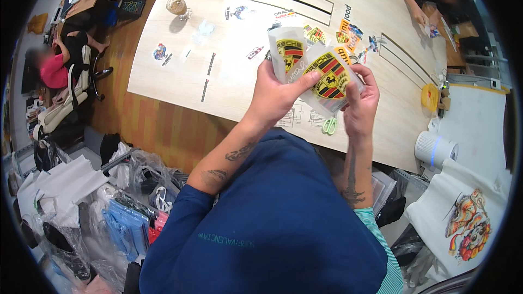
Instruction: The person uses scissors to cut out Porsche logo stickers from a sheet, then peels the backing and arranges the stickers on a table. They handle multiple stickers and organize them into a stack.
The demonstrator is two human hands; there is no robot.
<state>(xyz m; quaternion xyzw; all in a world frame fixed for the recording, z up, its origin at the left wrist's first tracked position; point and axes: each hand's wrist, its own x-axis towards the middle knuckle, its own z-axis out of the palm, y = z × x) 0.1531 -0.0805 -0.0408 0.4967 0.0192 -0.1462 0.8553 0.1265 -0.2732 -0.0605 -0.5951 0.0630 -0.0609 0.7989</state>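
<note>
Above the near edge of the table (229,90), both my hands hold translucent sheets printed with a yellow, red and black crest. My left hand (276,93) grips the left crest sheet (287,48), and its thumb presses on the right crest sheet (329,79). My right hand (360,104) is closed on the right edge of that second sheet, thumb in front and fingers partly behind. The two sheets stand tilted and their lower edges meet or overlap. Light-green-handled scissors (329,126) lie just below the sheets; their blades are hidden.
Several colourful cut-out prints (315,34) lie beyond the sheets. A glass (176,5) stands far left. At right are a yellow tape roll (430,96), a white cylindrical device (436,148) and a printed white fabric (466,223). Plastic-wrapped garments (128,223) lie lower left. Two people (52,68) sit nearby.
</note>
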